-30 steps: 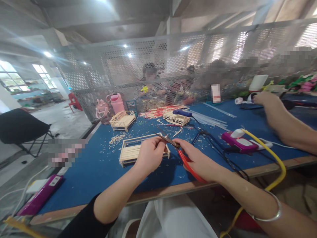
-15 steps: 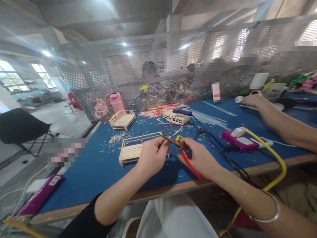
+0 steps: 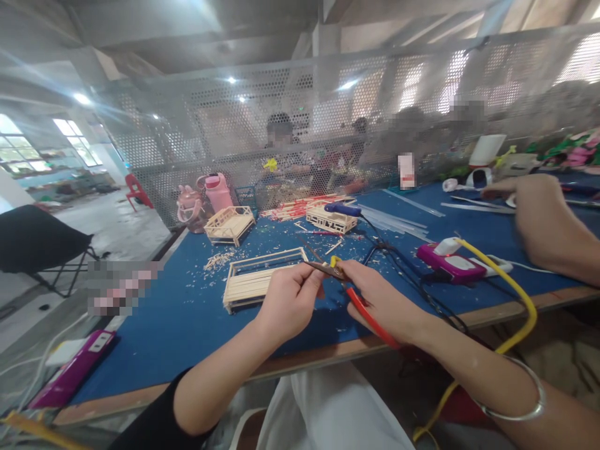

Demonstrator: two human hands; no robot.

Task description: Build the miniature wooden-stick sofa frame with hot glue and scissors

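- Since half a second back, our hands have sunk a little toward the near edge of the table [image 3: 154, 350], and the co-worker's arm [image 3: 548, 231] at the far right has drawn nearer.
- Our left hand [image 3: 288, 300] is curled, fingertips pinching a thin wooden stick [image 3: 315, 265] at the tool's nose.
- Our right hand [image 3: 382, 300] is wrapped round the red handles of the cutters [image 3: 349, 294].
- We judge the stick light, stiff and brittle; it wants a pinch close to the blades. The cutters are hard, with grippy handles.
- Beyond our hands, toward the left, lies a pale stick-built frame [image 3: 255, 278] among wood chips.
- Toward the right edge sits a magenta box [image 3: 450, 265] under a yellow hose [image 3: 510, 284].
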